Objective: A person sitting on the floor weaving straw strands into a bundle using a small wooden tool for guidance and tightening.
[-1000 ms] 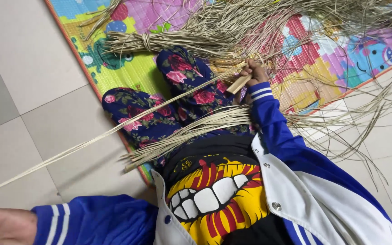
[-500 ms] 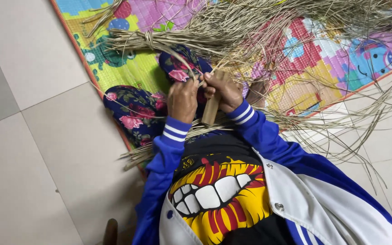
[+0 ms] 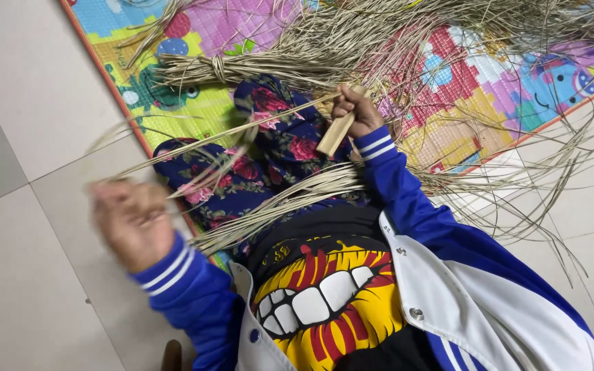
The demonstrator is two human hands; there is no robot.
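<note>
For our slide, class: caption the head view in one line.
Right hand grips a wooden stick; blurred left hand pulls straw strands over a colourful mat.

So the main thing here is a long pale straw strand (image 3: pixel 242 130), dry and flat, running at a slant from upper right down to lower left across the flowered lap. Its left part goes blurry and seems to split into a couple of thin strips, so the exact end is hard to make out. The right end meets a short wooden stick (image 3: pixel 335 134), light tan, flat-sided, tilted with its lower end pointing down-left. A loose bundle of the same straw (image 3: pixel 290 199) lies across the lap just below, stalks fanned out at the left end and bunched tighter toward the right.
</note>
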